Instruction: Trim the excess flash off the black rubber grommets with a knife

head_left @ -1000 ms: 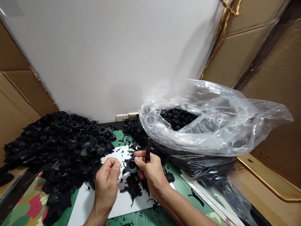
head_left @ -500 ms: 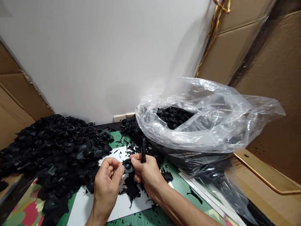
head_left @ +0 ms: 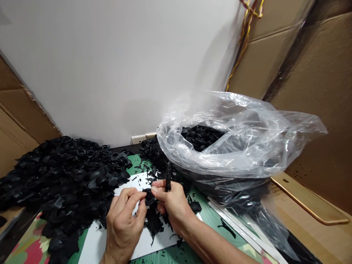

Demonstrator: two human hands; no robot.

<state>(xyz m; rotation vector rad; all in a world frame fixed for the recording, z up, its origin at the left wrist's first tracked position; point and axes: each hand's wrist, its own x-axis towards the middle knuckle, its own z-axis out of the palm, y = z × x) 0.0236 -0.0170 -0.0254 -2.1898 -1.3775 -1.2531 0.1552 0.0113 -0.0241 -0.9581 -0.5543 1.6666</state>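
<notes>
Between my two hands, above a white sheet (head_left: 93,240), is a small round black rubber part (head_left: 149,197) with a ringed centre. My left hand (head_left: 125,222) pinches its left edge between thumb and forefinger. On the other side, my right hand (head_left: 174,201) grips the part's upper right edge with thumb and fingertips. A black pen-like tool (head_left: 168,176) stands upright out of that same hand; its lower end is hidden. Black rubber scraps (head_left: 154,222) lie on the sheet below the hands.
A large heap of black ribbed rubber parts (head_left: 71,172) spreads at left. A clear plastic bag (head_left: 220,165) with more such parts stands at right. Beyond it a gold phone (head_left: 305,200) lies on cardboard. A pale wall (head_left: 123,66) closes off the back.
My left hand has shifted its hold on the part, with the forefinger now over its upper left edge. The part has turned slightly. The right hand stays nearly in place.
</notes>
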